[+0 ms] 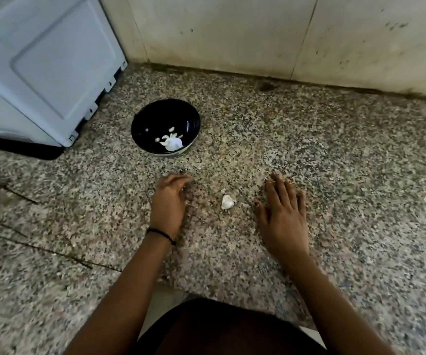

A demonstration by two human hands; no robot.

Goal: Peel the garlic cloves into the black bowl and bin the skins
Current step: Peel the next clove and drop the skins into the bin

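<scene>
A black bowl (166, 116) stands on the speckled granite counter and holds several white garlic pieces (172, 143). Nearer me, a small white garlic piece (227, 201) lies alone on the counter between my hands. My left hand (168, 201) rests on the counter to its left, fingers loosely curled and holding nothing. On the right, my right hand (285, 210) lies flat with fingers spread, its thumb a short way from the garlic piece.
A pale blue-white appliance (43, 67) stands at the back left, close to the bowl. A stained tiled wall (283, 34) closes the counter at the back. The counter's front edge (166, 290) is near my body.
</scene>
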